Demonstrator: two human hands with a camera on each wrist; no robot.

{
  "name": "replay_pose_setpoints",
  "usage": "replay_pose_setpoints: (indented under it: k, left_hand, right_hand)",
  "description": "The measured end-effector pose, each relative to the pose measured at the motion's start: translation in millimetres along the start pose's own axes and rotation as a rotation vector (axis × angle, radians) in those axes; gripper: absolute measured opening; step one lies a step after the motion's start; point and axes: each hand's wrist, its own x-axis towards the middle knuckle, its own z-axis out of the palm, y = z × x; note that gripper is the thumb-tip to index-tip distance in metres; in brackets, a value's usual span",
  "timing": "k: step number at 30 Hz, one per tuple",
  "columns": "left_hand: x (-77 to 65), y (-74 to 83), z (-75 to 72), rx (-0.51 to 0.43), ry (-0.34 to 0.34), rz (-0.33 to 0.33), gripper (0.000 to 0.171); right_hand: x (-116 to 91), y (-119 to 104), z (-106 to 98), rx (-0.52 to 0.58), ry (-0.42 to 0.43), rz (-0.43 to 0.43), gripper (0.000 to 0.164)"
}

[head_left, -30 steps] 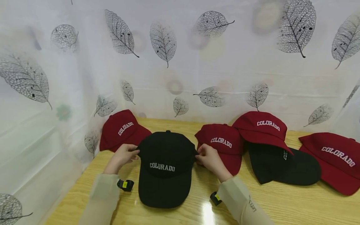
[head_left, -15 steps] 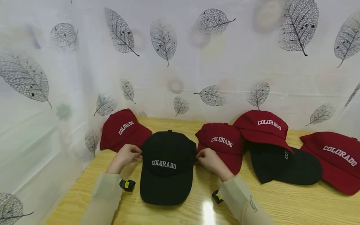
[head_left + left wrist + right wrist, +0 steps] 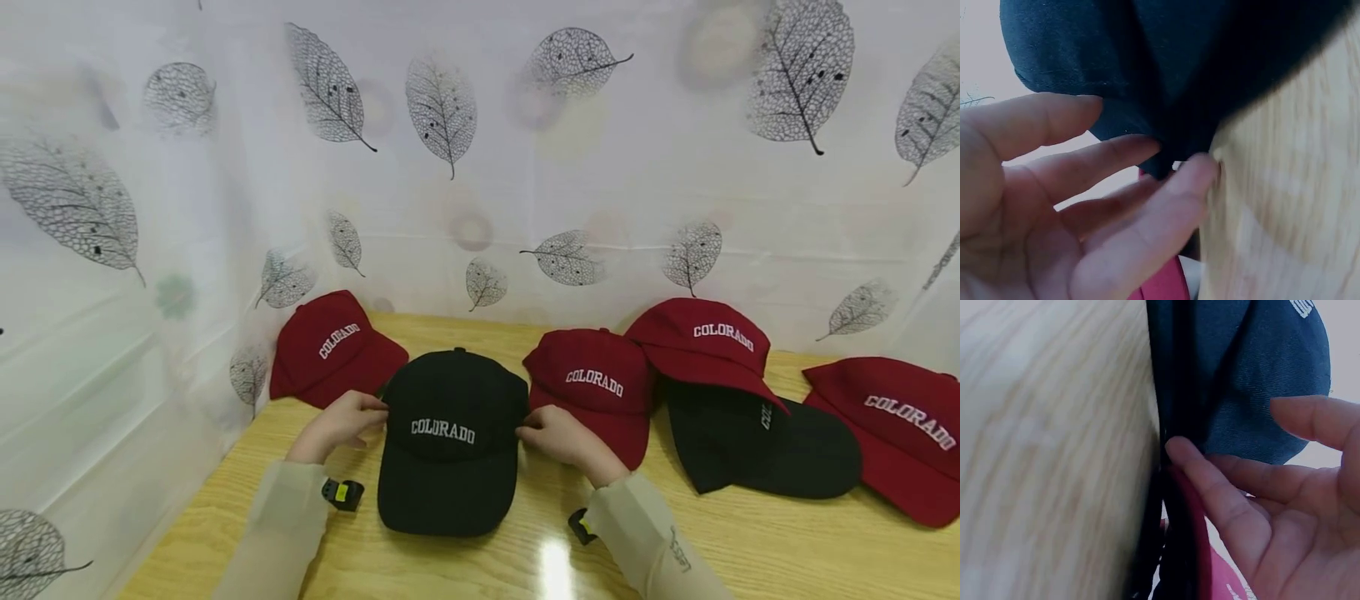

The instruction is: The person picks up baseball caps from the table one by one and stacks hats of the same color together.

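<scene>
A black baseball cap [image 3: 450, 442] with white COLORADO lettering sits upright on the table, its brim toward me. My left hand [image 3: 341, 427] is at its left side. In the left wrist view, the left fingers [image 3: 1079, 119] lie nearly straight against the dark cloth, and the thumb stays apart from them beside a hanging corner of the cap. My right hand [image 3: 558, 433] is at the opposite side. In the right wrist view, the right hand [image 3: 1285, 506] has its fingers loosely extended, with tips touching the cap's lower edge close above the wood.
A red cap [image 3: 337, 350] lies behind on the left. Another red cap [image 3: 592, 387] is right behind my right hand. Farther right, a red cap [image 3: 701, 342] overlaps a black cap [image 3: 772, 450], beside one more red cap [image 3: 892, 425]. A leaf-patterned curtain [image 3: 510, 183] borders the table.
The black cap has shifted a little away from me and to the right. Both hands moved along with it, and my right fingertips now sit lower on its side, nearer the brim.
</scene>
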Motion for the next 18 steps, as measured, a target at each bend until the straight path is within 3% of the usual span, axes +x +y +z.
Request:
replay_pose_setpoints:
  k: [6,8,11,14,18]
  left_hand:
    - [-5.2,12.3,-1.9,0.039,0.054,0.05,0.058]
    - [-9.3,20.6,-0.7,0.057,0.063,0.113,0.066]
    - [-14.2,32.1,4.9,0.095,0.094,0.251,0.071]
    - [-17.9,39.9,12.5,0.151,0.135,0.385,0.073]
    - [-19.8,41.1,21.8,0.217,0.141,0.428,0.072]
  right_hand:
    - [-6,-10,-3,-0.014,0.103,0.02,0.014]
    - [-9,-15,-4,0.009,0.169,0.009,0.019]
    - [-12,-26,-4,0.032,0.228,-0.043,0.041]
    - [-17,-36,-2,0.007,0.21,-0.118,0.06]
    - [-21,-43,3,-0.038,0.115,-0.143,0.066]
